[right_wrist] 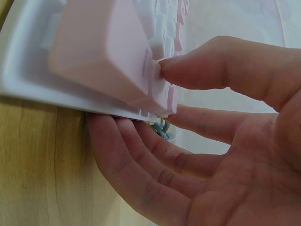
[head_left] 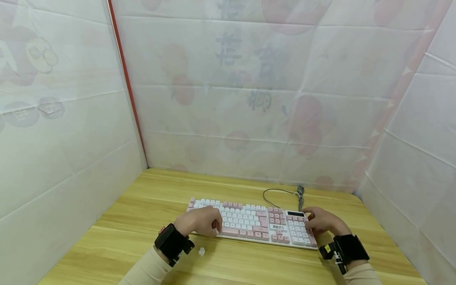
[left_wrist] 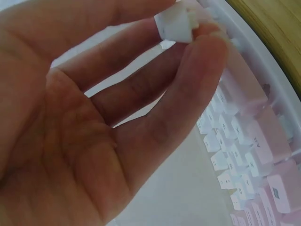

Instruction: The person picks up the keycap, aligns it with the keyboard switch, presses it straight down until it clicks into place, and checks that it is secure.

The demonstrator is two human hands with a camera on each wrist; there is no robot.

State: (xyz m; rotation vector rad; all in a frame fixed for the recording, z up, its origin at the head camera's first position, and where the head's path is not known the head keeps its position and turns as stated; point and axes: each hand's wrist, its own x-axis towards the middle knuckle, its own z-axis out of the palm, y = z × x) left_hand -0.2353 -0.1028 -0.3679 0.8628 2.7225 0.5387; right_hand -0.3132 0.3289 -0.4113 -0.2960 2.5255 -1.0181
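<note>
A pink and white keyboard (head_left: 277, 227) lies on the wooden table. My left hand (head_left: 204, 221) is over its left front part and pinches a loose white keycap (left_wrist: 173, 23) between thumb and fingertips; in the left wrist view the keycap's stem side faces outward. At the opposite end, my right hand (head_left: 323, 221) grips the keyboard's right edge. Its thumb (right_wrist: 188, 70) presses on the keys near a large pink key (right_wrist: 94, 52), while the other fingers (right_wrist: 127, 169) reach along and beneath the edge. Part of the keyboard's left side is hidden behind my left hand.
Another small white piece, like a keycap (head_left: 202, 251), sits on the table (head_left: 142, 221) in front of my left hand. The keyboard's grey cable (head_left: 300, 196) is bundled behind it. Printed white sheets (head_left: 228, 99) enclose the table at the back and both sides.
</note>
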